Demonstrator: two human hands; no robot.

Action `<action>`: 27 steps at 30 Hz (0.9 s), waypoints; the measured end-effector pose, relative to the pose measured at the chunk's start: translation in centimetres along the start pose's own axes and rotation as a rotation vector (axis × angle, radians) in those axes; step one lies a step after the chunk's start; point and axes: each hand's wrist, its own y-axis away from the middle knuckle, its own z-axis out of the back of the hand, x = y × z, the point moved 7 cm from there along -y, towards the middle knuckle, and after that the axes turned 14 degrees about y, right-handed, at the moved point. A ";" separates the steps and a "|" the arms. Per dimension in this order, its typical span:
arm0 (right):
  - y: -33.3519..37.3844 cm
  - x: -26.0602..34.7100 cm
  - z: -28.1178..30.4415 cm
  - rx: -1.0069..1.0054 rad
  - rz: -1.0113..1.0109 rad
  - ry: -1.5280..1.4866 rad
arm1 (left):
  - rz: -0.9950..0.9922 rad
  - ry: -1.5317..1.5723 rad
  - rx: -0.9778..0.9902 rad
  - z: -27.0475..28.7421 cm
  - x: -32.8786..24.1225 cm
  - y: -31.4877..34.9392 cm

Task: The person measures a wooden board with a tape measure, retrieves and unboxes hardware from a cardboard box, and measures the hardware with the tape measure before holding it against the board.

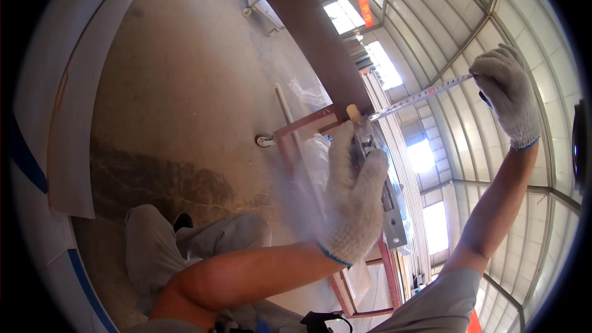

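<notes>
The right hand [509, 89], gloved and raised between two and three o'clock, has its fingers closed on the tape [425, 94]; a small dark-blue part shows beneath them. The tape runs from there down toward eight o'clock, its lower end just beside the brown board [311, 28] and the left hand [359, 200].

That hand, gloved too, sits at four o'clock of centre, its fingers grasping the metal plate [393, 219]; the plate's bare end projects past the glove toward five o'clock. Clear plastic shows about it.

The board slants down from twelve o'clock, its near end by the left fingertips. A red frame [388, 274] stands behind the left hand, with a wheel [265, 140] at nine o'clock. Bare floor [185, 80] spreads toward ten o'clock.
</notes>
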 end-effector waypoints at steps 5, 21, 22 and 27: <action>-0.8 0.7 0.1 -0.029 0.030 0.094 | 0.069 0.086 -0.069 0.2 0.4 0.2; 0.4 0.0 0.1 -0.172 -0.021 -0.423 | 0.016 -0.056 -0.019 1.7 -0.6 -0.2; 0.1 0.1 0.0 -0.172 -0.026 -0.422 | 0.010 -0.063 -0.018 1.7 -0.7 -0.2; -2.4 4.7 -3.5 -0.017 0.135 -0.384 | 0.000 -0.086 -0.010 2.1 -0.6 -0.3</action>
